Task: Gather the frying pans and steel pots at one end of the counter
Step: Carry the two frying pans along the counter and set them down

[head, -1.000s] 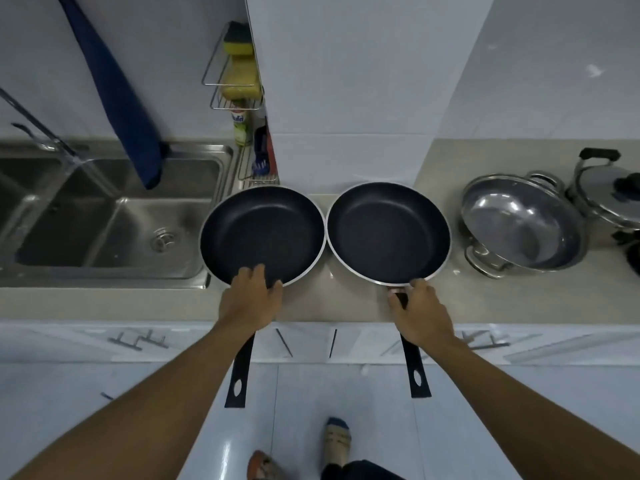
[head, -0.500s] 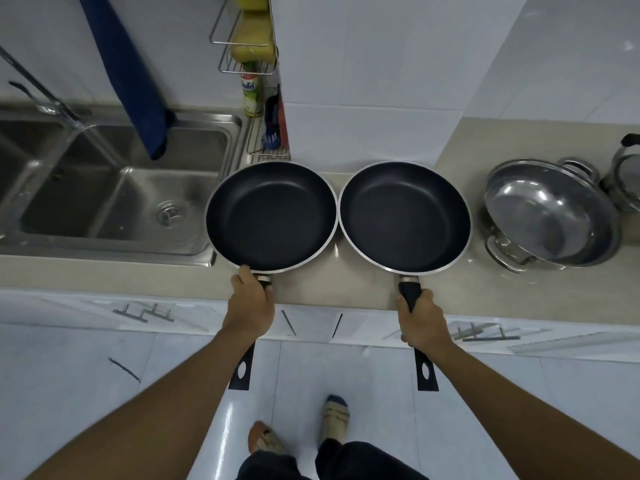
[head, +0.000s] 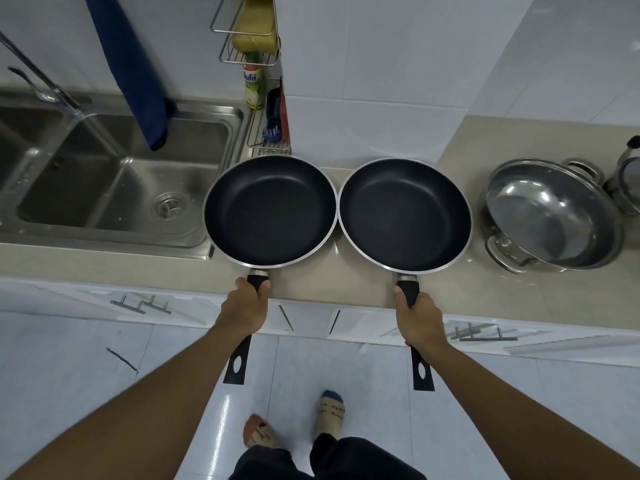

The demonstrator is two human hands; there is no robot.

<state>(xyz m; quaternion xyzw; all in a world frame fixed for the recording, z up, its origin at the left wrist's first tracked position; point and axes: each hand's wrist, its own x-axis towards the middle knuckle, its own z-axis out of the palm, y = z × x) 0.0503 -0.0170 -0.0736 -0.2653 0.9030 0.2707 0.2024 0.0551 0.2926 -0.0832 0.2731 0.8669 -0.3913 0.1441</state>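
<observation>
Your left fingers [head: 241, 285] curl round the black handle of the left frying pan [head: 270, 211], gripping high up by the metal collar. Your right fingers [head: 398, 295] wrap the handle of the right frying pan [head: 405, 216] the same way. So your left hand [head: 246, 308] and right hand [head: 417, 318] each hold one pan, probably close to the bowl to control its weight. The long handle ends jut past your wrists, over the floor. Both pans lie level over the worktop [head: 519, 299], side by side with rims touching; whether they rest on it or hover, I cannot tell. Near them on the right stands an open steel pot [head: 550, 216], with a second pot [head: 627, 185] cut off beyond it. The sink [head: 104, 188] lies to the left. The right end looks the likelier gathering place, since the pots stand there.
</observation>
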